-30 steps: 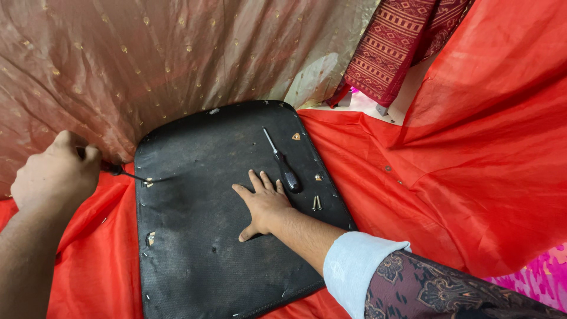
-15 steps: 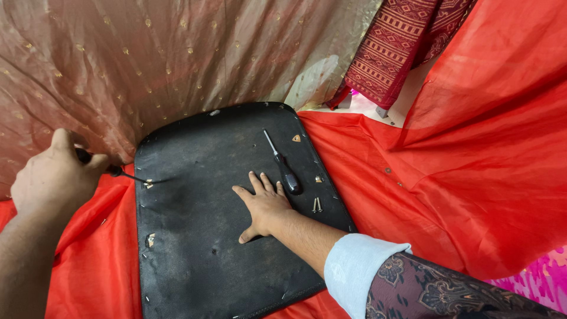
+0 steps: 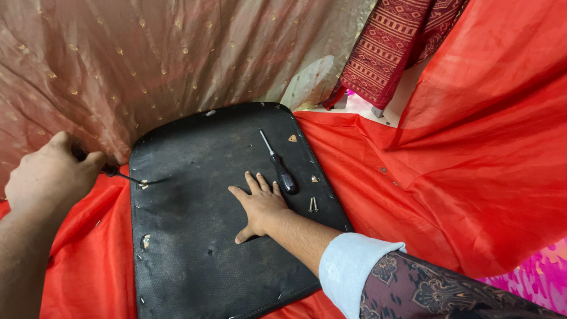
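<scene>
Little has shifted since the earlier frames: my left hand (image 3: 50, 177) has settled a touch lower at the panel's left edge, and my right hand (image 3: 260, 207) has stayed flat where it was.

I have the left hand clenched around the dark handle of a thin pointed tool (image 3: 121, 174), whose tip reaches to a staple (image 3: 143, 185) at the left rim of the black panel (image 3: 195, 248). The right hand is open, palm down, pressing the panel and holding nothing. Just beyond its fingertips lies a black-handled screwdriver (image 3: 279, 164), and just to the right of that hand sit two loose screws (image 3: 313, 205). More staples dot the rim below the left hand. Red cloth (image 3: 413, 177) lies under the panel and bunches up beyond the right hand; brownish dotted fabric (image 3: 147, 65) hangs beyond the left.

My worry is the tool tip. If it skids off the staple under force, I judge it would run across the panel toward my flat right hand, which lies in line with it. A slip the other way could snag the red cloth. The loose screws could also roll into the folds if the panel is jolted.
</scene>
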